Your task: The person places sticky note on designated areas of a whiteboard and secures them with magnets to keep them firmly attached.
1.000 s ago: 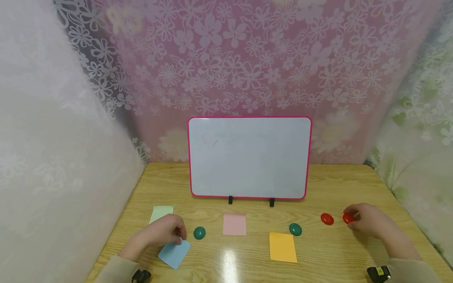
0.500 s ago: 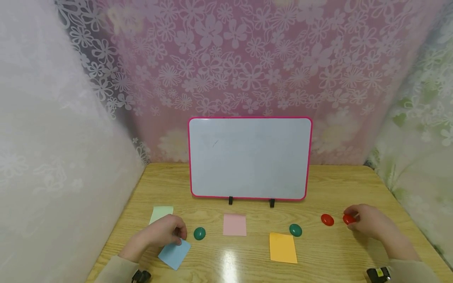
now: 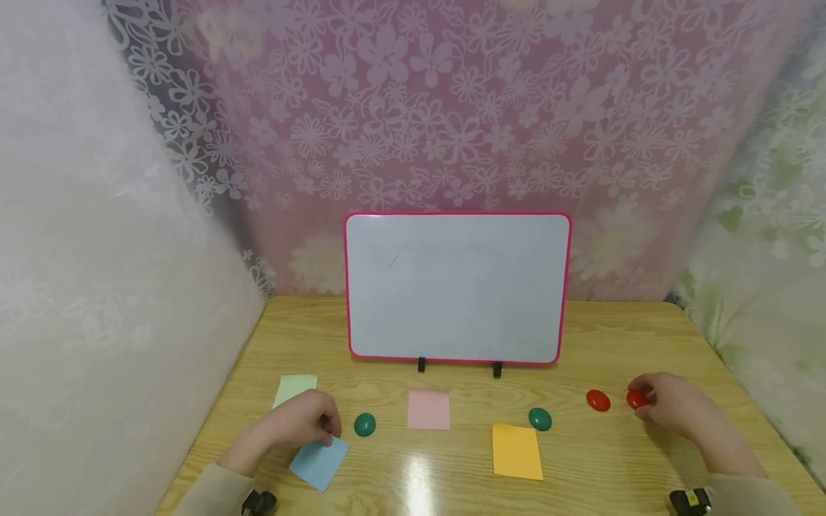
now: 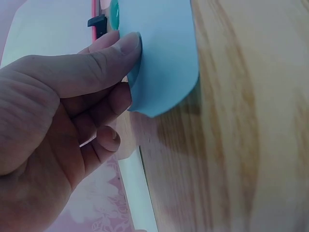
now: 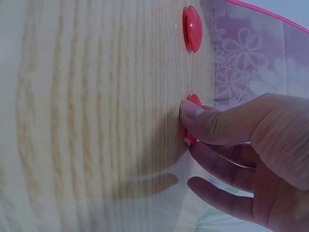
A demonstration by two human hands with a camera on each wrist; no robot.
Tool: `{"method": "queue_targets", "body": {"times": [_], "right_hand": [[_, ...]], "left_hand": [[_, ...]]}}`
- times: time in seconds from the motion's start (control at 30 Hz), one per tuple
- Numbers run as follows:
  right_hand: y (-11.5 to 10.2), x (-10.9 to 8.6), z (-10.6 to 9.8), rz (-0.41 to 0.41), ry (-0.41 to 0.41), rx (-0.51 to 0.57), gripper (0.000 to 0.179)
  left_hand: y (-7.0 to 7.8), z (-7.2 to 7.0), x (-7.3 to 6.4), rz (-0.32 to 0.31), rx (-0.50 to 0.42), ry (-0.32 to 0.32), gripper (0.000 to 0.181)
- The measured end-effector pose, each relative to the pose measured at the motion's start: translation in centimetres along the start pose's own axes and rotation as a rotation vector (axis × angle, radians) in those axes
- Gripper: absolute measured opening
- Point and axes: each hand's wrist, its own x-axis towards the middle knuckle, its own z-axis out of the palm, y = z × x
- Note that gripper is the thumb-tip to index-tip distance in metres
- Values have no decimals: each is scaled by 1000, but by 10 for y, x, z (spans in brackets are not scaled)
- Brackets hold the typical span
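Note:
My left hand (image 3: 300, 419) pinches a blue sticky note (image 3: 320, 462) along its far edge; in the left wrist view the thumb presses on the blue paper (image 4: 164, 58), whose edge curls up off the wood. At the right side of the table my right hand (image 3: 674, 405) holds a round red magnet (image 3: 635, 399) between thumb and fingers. That magnet is mostly covered by the thumb in the right wrist view. A second red magnet (image 3: 598, 400) lies just left of it, untouched. Partly behind the left hand lies a pale green sticky note (image 3: 295, 387).
A whiteboard (image 3: 458, 287) with a pink frame stands upright on black feet at the back. Before it lie a pink sticky note (image 3: 429, 409), an orange sticky note (image 3: 518, 451), and two green magnets, one left (image 3: 364, 424) and one right (image 3: 540, 419). Patterned curtains (image 3: 452, 107) surround the table.

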Motion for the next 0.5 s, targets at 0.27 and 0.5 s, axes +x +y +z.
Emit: {"method": "queue_targets", "body": {"times": [0.27, 0.5], "right_hand": [[-1, 1, 1, -8, -1, 1, 42], [-1, 1, 1, -14, 11, 0, 42]], "left_hand": [[-3, 0, 0, 40, -13, -8, 29], [-4, -1, 0, 30, -22, 0, 28]]}}
